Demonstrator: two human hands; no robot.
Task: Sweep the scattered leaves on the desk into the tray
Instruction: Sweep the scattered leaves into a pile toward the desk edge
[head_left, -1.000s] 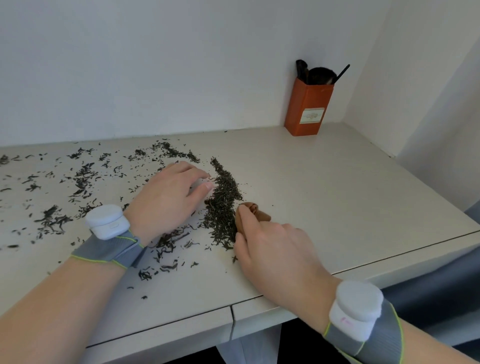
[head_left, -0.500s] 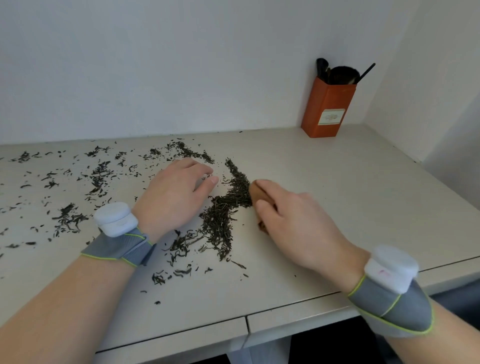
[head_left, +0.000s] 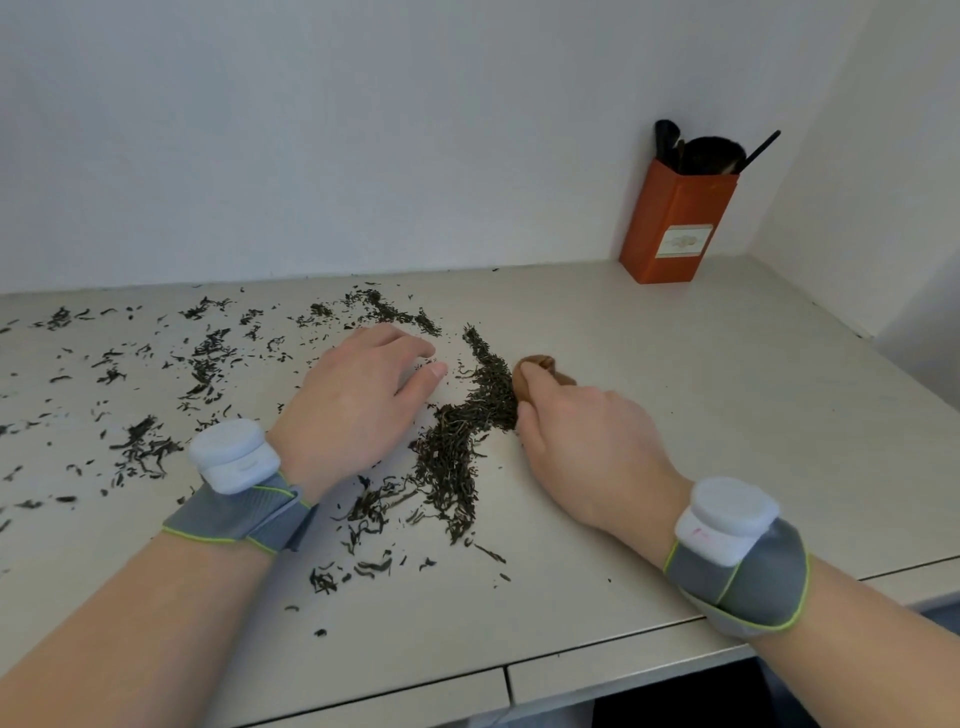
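Head view: leaves banked into a ridge mid-desk, one hand on each side of it.

The leaf ridge (head_left: 462, 441) is a dark, narrow heap on the desk (head_left: 727, 415). Loose leaves (head_left: 145, 447) are strewn thinly well to its left, with a few stragglers on its near side. The left hand (head_left: 358, 410) is just left of the ridge, palm down, fingers loosely bent with tips at the desk, holding nothing. The right hand (head_left: 587, 447) touches the ridge's right edge, fingers curled round a brown wooden piece (head_left: 540, 371) whose exact shape I cannot tell. An orange box (head_left: 675, 223) of brushes stands well beyond the ridge, far right. No tray made out. Likely handling: dry, featherlight, brittle and apt to skitter, so not for pinching. Push low from the outer edge, slowly, with a flat edge against the desk.
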